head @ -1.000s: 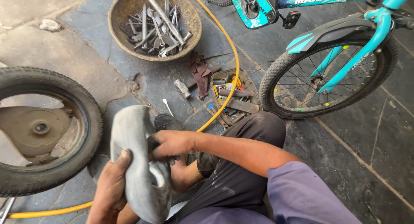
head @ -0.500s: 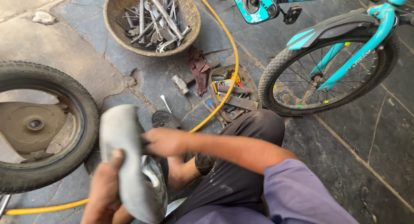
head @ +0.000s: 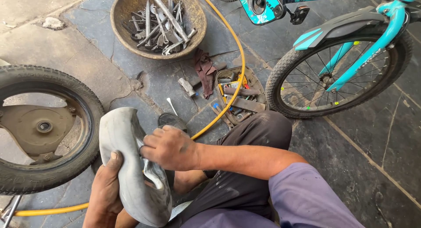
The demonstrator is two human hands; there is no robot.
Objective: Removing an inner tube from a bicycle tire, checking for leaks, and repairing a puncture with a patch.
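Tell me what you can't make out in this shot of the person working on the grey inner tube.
All in the head view:
- Right hand: its fingertips are tucked into a fold of the grey inner tube.
- Left hand: only the thumb shows; the tube hides the fingers.
- Tube's lower end: cut off by the bottom edge.
- Tools in the round basin: piled together, single pieces hard to tell.
- Small tray by the yellow hose: contents too small.

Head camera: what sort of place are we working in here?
Most likely a roadside tyre and cycle repair spot. On the stone floor sit a round pan of spanners, a loose motorbike wheel and a teal bicycle, and both hands grip a grey inner tube.
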